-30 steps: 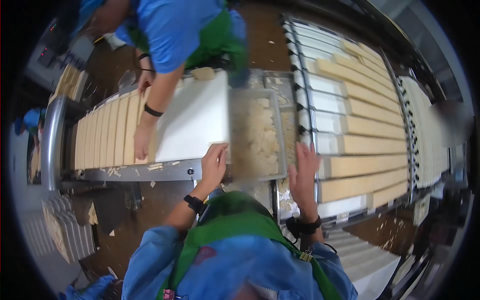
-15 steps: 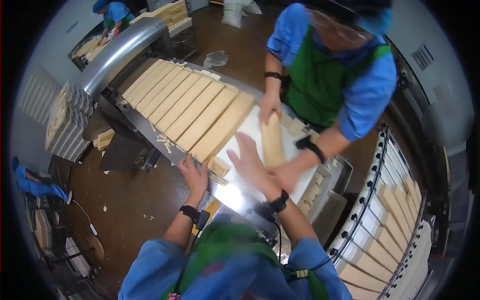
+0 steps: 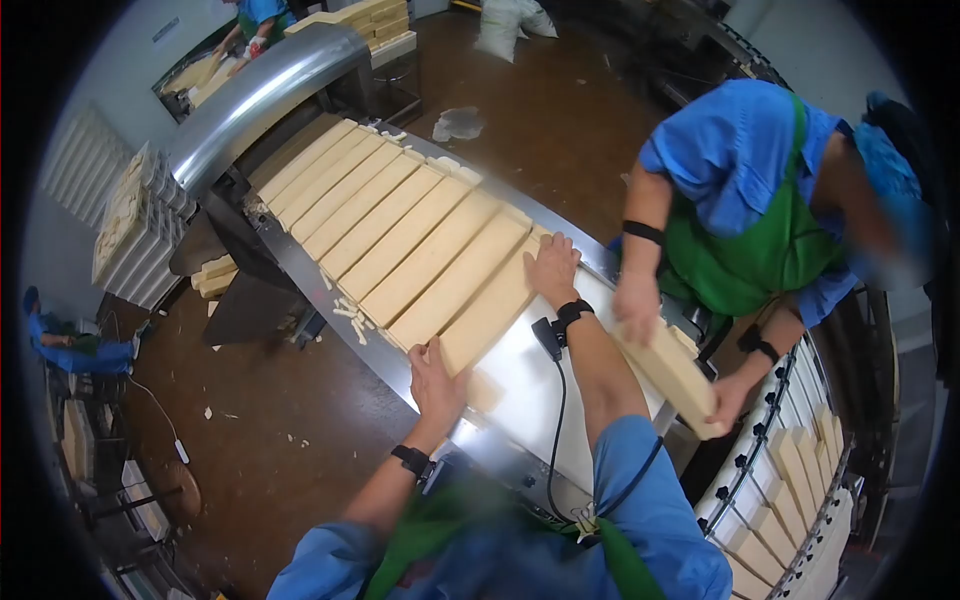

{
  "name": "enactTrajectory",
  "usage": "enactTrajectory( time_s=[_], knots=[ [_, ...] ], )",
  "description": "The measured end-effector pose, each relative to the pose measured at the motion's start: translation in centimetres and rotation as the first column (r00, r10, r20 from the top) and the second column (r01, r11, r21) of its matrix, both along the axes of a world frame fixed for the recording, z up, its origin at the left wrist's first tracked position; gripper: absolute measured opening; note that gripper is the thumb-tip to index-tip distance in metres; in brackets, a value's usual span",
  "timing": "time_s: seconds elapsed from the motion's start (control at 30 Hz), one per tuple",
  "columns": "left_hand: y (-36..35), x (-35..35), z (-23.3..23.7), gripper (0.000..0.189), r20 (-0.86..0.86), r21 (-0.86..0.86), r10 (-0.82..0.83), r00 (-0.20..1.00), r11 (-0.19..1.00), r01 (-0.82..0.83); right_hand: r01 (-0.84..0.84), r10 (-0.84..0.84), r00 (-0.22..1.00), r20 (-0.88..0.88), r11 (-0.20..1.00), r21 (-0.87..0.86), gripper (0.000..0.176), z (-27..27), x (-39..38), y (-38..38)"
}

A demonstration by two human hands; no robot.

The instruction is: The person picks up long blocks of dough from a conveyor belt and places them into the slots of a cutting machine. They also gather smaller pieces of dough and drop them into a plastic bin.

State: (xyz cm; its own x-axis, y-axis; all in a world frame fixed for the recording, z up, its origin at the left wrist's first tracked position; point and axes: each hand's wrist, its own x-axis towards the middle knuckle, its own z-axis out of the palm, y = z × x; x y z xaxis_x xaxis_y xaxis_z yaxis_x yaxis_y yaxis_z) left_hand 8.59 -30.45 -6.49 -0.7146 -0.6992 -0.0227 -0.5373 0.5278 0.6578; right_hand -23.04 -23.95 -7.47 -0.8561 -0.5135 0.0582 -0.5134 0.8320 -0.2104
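Observation:
A row of long pale-yellow slabs (image 3: 430, 255) lies side by side across the conveyor. At the lower left end of the front slab (image 3: 492, 312), my left hand (image 3: 437, 390) has its fingers pressed against the end. My right hand (image 3: 554, 270) is curled over that slab's upper right end, so the slab lies between both hands. A small pale piece (image 3: 485, 390) sits on the white surface (image 3: 535, 375) beside my left hand. To the right, a co-worker's two hands carry another slab (image 3: 668, 378), tilted over the conveyor's edge.
The co-worker (image 3: 740, 190) leans in at the right. Below them, a curved rack (image 3: 735, 470) holds several slabs. A metal hood (image 3: 270, 100) arches over the conveyor's far end. Small scraps (image 3: 350, 318) lie along the left edge. Stacked white trays (image 3: 140, 235) stand farther left.
My right hand has moved from over the white surface to the front slab's far end. My left hand stays at the near end. The co-worker has moved their slab off to the right.

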Motion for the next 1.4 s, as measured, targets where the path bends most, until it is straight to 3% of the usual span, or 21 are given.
enactTrajectory(
  time_s=[0.13,0.2,0.33,0.53,0.6,0.67,0.7,0.73,0.77,0.8,0.9,0.97,1.03,1.07,1.13,1.2,1.27,1.3,1.33,1.37,1.4],
  knots=[
    [0.4,-0.6,-0.1,0.086,0.023,-0.047,0.004,1.000,0.999,-0.003,0.094,-0.094,0.994,0.047,0.996,0.005,0.047,-0.3,-0.3,-0.3],
    [0.6,-0.9,0.1,0.084,0.049,-0.087,0.006,0.999,0.996,-0.002,-0.071,0.063,0.994,-0.093,0.995,-0.076,0.043,-2.9,-1.6,0.2],
    [0.7,-1.5,0.4,0.082,0.060,-0.057,-0.002,0.998,0.998,0.005,-0.015,0.003,0.998,-0.069,0.985,-0.171,0.043,-3.5,-0.4,4.6],
    [0.2,-2.7,0.7,0.085,0.019,-0.062,-0.420,0.907,0.905,0.421,0.372,-0.396,0.915,-0.078,0.901,-0.222,0.050,-0.2,9.3,19.6],
    [0.4,-4.2,1.9,0.089,0.193,-0.013,-0.599,0.777,0.790,0.613,0.581,-0.590,0.804,-0.065,0.805,-0.123,0.051,0.7,13.2,22.7],
    [0.7,-4.7,-0.1,0.087,0.181,-0.091,-0.632,0.753,0.752,0.653,0.461,-0.542,0.815,-0.202,0.820,-0.341,0.050,-2.3,15.2,24.4],
    [0.8,-5.0,-1.2,0.084,0.162,-0.167,-0.627,0.762,0.743,0.648,0.448,-0.535,0.823,-0.194,0.819,-0.359,0.050,-4.6,15.8,24.9],
    [0.7,-5.6,-1.8,0.087,0.129,-0.145,-0.669,0.732,0.718,0.681,0.521,-0.539,0.843,0.002,0.814,-0.258,0.054,-3.7,16.5,24.7],
    [0.9,-6.1,-2.5,0.090,0.096,-0.124,-0.711,0.697,0.686,0.717,0.543,-0.563,0.826,-0.035,0.811,-0.220,0.056,-4.9,16.7,24.5],
    [0.9,-6.2,-3.4,0.091,0.074,-0.119,-0.710,0.701,0.691,0.713,0.569,-0.626,0.764,-0.160,0.769,-0.291,0.060,-4.2,18.1,24.1],
    [6.1,-5.1,0.0,0.087,0.129,-0.151,-0.647,0.752,0.736,0.659,0.705,-0.722,0.683,0.112,0.612,-0.357,0.057,-0.1,21.9,26.7],
    [10.9,-4.4,3.0,0.083,0.095,-0.166,-0.712,0.696,0.678,0.716,0.734,-0.784,0.602,0.150,0.470,-0.491,0.056,2.5,25.7,30.9],
    [14.8,-3.1,5.0,0.080,0.065,-0.171,-0.737,0.673,0.656,0.735,0.769,-0.897,0.442,0.018,0.369,-0.522,0.056,3.1,29.1,34.7],
    [17.6,-2.6,5.5,0.078,-0.028,-0.217,-0.789,0.614,0.605,0.766,0.765,-0.945,0.308,-0.109,0.314,-0.563,0.055,2.9,31.2,36.9],
    [23.8,-0.5,7.6,0.075,-0.165,-0.275,-0.858,0.486,0.513,0.813,0.750,-0.966,0.236,0.108,0.111,-0.652,0.049,10.7,37.1,42.1],
    [30.3,2.7,10.2,0.075,-0.156,-0.236,-0.908,0.389,0.417,0.878,0.819,-0.974,0.079,-0.213,0.185,-0.543,0.041,8.8,42.1,49.2],
    [35.5,6.6,13.1,0.077,-0.125,-0.168,-0.967,0.224,0.243,0.955,0.695,-0.979,-0.131,-0.157,0.023,-0.719,0.036,12.0,47.9,54.1],
    [37.8,8.6,14.5,0.077,-0.131,-0.169,-0.970,0.205,0.226,0.959,0.688,-0.965,-0.216,-0.150,-0.041,-0.725,0.034,12.8,50.9,56.8],
    [39.8,10.5,15.9,0.077,-0.133,-0.130,-0.988,0.081,0.099,0.987,0.677,-0.944,-0.297,-0.142,-0.103,-0.729,0.033,13.3,53.9,59.2],
    [41.5,12.3,16.7,0.078,-0.138,-0.092,-0.990,-0.041,-0.028,0.995,0.632,-0.927,-0.352,-0.128,-0.135,-0.763,0.031,12.9,56.9,61.9],
    [42.9,13.8,16.9,0.078,-0.139,-0.091,-0.989,-0.053,-0.040,0.995,0.593,-0.937,-0.340,-0.075,-0.152,-0.791,0.031,11.9,60.0,64.6]
  ],
)
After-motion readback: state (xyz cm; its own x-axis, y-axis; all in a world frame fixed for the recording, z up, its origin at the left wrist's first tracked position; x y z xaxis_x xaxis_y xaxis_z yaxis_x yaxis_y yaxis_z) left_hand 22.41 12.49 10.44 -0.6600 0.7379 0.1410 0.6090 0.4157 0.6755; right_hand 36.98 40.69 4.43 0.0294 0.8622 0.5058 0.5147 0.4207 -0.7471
